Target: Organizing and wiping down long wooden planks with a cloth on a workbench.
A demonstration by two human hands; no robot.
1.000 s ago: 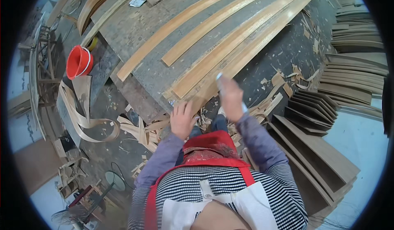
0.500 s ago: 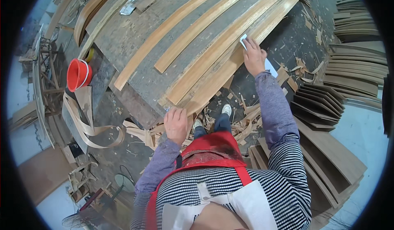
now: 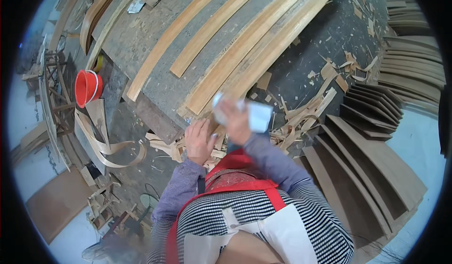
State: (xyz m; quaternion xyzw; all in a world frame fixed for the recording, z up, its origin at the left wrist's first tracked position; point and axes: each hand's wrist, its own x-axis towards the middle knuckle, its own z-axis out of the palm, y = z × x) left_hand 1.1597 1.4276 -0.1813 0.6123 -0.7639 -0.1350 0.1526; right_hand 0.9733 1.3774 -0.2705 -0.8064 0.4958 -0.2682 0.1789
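My right hand, smeared by motion, grips a folded white sheet over the near end of the rightmost curved wooden strip. Part of the sheet sticks out to the right of the hand. Beside that same near end, at the bench edge, my left hand lies with its fingers stretched out and thumb apart. Its fingertips are close to the strip, whose tip is partly hidden by the hands. Immediately left lies another long curved strip.
Two more curved strips, a shorter one and a longer one, lie on the grey bench. A red bucket stands left. Bent brown boards are stacked at right. Wood shavings litter the floor.
My right hand has come back along the rightmost strip with the white sheet, from far right to beside my left hand. The left hand's fingers look straighter. The view has shifted slightly.
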